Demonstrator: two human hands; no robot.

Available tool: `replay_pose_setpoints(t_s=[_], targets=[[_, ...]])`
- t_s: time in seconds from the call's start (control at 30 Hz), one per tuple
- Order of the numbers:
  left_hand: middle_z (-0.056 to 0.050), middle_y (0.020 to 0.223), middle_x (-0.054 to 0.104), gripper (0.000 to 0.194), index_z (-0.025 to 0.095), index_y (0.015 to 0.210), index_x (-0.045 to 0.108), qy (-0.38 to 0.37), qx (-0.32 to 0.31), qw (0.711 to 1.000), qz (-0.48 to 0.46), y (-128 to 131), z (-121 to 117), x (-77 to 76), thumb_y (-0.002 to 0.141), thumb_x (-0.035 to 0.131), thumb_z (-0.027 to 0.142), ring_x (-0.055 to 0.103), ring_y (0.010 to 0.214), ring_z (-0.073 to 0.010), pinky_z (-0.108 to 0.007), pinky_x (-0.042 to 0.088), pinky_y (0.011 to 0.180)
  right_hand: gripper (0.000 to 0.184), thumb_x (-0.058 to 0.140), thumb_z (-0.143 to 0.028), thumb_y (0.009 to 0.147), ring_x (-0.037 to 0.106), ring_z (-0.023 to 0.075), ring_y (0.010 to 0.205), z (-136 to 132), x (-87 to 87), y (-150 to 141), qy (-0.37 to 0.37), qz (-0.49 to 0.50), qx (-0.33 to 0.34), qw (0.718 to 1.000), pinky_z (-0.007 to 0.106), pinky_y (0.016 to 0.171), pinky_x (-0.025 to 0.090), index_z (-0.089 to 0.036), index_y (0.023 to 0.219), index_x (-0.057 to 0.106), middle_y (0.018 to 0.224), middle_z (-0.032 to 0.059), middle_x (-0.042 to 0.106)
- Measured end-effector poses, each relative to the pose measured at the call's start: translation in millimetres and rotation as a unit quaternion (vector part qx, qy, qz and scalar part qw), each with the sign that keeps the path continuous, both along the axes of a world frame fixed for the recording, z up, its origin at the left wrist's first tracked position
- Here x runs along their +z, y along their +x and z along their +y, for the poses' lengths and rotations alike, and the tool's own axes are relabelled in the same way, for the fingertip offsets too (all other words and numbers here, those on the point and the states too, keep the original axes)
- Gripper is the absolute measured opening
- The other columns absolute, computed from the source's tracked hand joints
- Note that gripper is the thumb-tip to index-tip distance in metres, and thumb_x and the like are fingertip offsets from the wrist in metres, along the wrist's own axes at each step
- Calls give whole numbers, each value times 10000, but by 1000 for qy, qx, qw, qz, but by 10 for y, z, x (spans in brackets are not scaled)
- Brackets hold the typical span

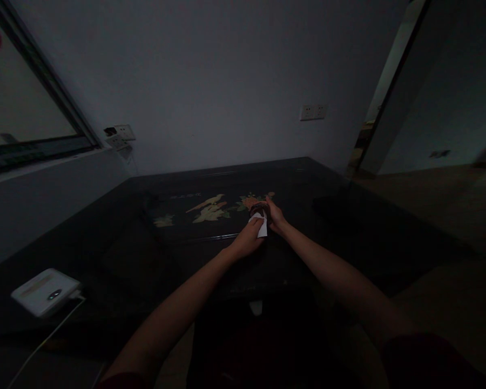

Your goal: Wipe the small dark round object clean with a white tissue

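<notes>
Both my arms reach out over a dark lacquered table (348, 216) with a painted bird-and-flower panel (210, 208). My left hand (249, 237) is closed on a small white paper or tissue (262, 225). My right hand (274, 216) is wrapped round a small dark round object (260, 207) that I cannot name in the dim light. The white piece touches that object, and the two hands meet just above the tabletop.
A white box-like device (44, 292) with a white cable (44, 340) lies at the table's near left corner. Wall sockets (119, 135) sit by a window on the left, and another socket pair (313, 112) is on the far wall. A doorway (372, 129) opens at right.
</notes>
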State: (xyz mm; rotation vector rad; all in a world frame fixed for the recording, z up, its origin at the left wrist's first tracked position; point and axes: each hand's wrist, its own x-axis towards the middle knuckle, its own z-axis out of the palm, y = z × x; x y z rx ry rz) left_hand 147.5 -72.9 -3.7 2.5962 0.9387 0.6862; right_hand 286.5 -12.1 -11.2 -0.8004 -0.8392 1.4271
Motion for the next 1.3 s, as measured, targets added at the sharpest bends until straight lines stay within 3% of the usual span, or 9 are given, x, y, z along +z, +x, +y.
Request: replay_pose_setpoints(t_s=[0.17,0.43,0.63,0.83,1.07,1.2,1.3], targets=[[-166,1206,555,377,118,1164,500,-10,-7,1000,-27,0,35,-25,789,533,131,517,1158,-253,-420,421,1021,480,441,-546,900,633,179,578,-26,17,-30,-14,12,-2,1000,308,655,502,-190,674,669,584,44,682],[-124,1185,591,396,184,1177,562,71,45,990,116,-82,41,154,788,535,111,588,1070,-245,-365,481,925,492,379,-477,957,609,133,536,-53,99,-1,-65,26,1,998,241,587,480,-181,668,646,600,40,679],[-94,1164,632,385,206,1151,591,128,61,982,124,-114,106,172,787,544,87,567,1144,-216,-409,356,1086,555,309,-584,946,579,135,489,-81,183,104,-113,-2,102,988,237,502,462,-171,823,658,574,31,654],[-96,1139,658,331,181,1081,620,109,74,988,75,-159,143,176,767,565,89,587,1115,-203,-418,321,1112,627,257,-645,925,633,161,576,-176,329,150,-149,-29,206,967,287,586,524,-160,855,649,648,53,687],[-67,1054,702,270,182,1012,658,72,83,994,-31,-170,210,146,765,585,100,621,1043,-199,-410,346,1081,431,499,-558,886,652,183,635,-165,314,174,-93,-26,196,976,353,637,549,-165,844,671,717,64,706],[-59,987,711,221,180,999,672,36,122,985,-121,-156,174,184,782,632,179,635,959,-211,-380,439,969,380,531,-526,882,653,167,668,-166,269,86,-42,10,199,979,294,607,537,-175,846,670,774,59,718],[-59,924,704,192,153,946,677,2,157,969,-190,-135,119,212,780,663,250,633,866,-199,-318,484,831,439,517,-583,865,622,146,600,-189,223,-43,-1,15,155,988,263,560,509,-175,834,675,729,53,705]])
